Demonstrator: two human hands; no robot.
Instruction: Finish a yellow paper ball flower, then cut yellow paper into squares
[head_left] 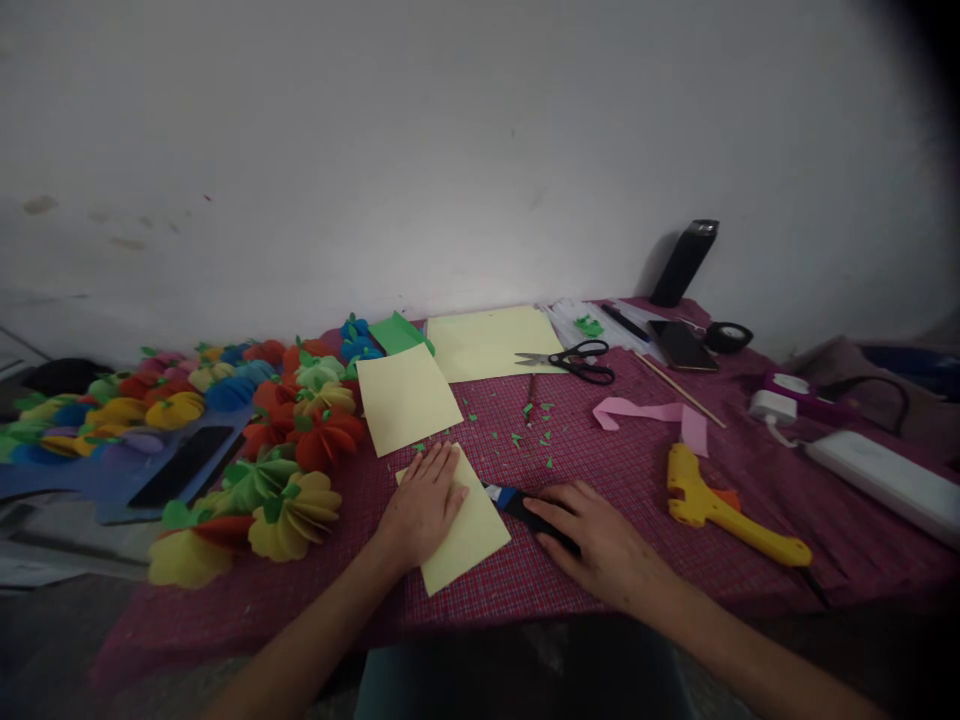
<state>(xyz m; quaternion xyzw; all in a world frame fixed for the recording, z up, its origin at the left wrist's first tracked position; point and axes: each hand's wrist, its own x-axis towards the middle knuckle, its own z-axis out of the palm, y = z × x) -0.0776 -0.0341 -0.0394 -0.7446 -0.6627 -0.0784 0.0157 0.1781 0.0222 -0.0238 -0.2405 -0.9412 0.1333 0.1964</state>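
My left hand (424,505) lies flat, pressing on a pale yellow sheet of paper (471,540) near the table's front edge. My right hand (600,545) grips a utility knife (529,508) with a black and blue body, low over the cloth. The knife's front end points left, close to the paper's right edge; I cannot tell whether it touches. Behind the left hand is another pale yellow sheet (409,398). Small green paper scraps (517,438) are scattered on the cloth beyond the knife.
Many coloured paper pumpkins (300,500) crowd the left side. Black scissors (577,362) rest partly on a large yellow sheet (487,335) at the back. To the right lie a yellow glue gun (697,500), a pink strip (645,410), a phone (682,345) and a white power strip (885,480).
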